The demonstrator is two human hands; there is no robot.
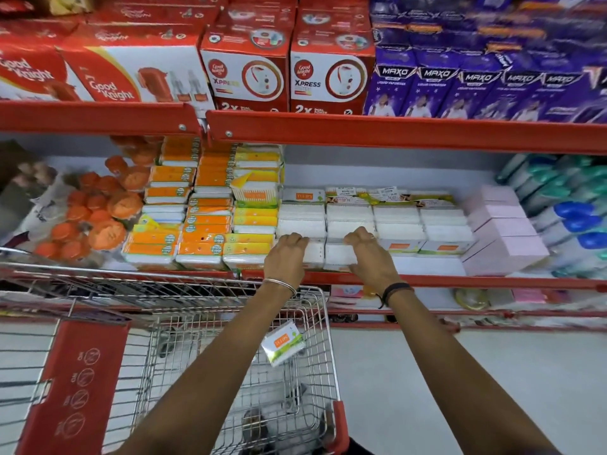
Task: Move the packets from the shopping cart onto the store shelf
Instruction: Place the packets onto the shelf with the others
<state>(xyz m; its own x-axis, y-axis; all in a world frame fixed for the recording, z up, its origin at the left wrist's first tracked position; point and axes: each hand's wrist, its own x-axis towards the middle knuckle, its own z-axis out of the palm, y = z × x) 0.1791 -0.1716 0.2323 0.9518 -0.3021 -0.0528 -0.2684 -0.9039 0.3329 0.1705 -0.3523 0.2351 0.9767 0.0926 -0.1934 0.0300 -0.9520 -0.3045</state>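
Observation:
Both my hands rest on white packets at the front of the middle store shelf (427, 280). My left hand (287, 257) grips a white packet (313, 254) from its left side, fingers curled over its top. My right hand (369, 254) holds the neighbouring white packet (338, 256), fingers over its top and thumb at its front. Behind them, rows of the same white packets (397, 221) fill the shelf. One white packet with an orange and green label (284, 346) leans against the wire wall inside the shopping cart (328, 339) below my arms.
Orange and yellow packets (203, 221) are stacked left of the white ones, orange mesh-bagged items (98, 211) further left. Pink boxes (505, 231) and blue-capped bottles (578, 224) stand to the right. Red and purple boxes fill the upper shelf (394, 129). The cart's red child seat flap (75, 389) is at lower left.

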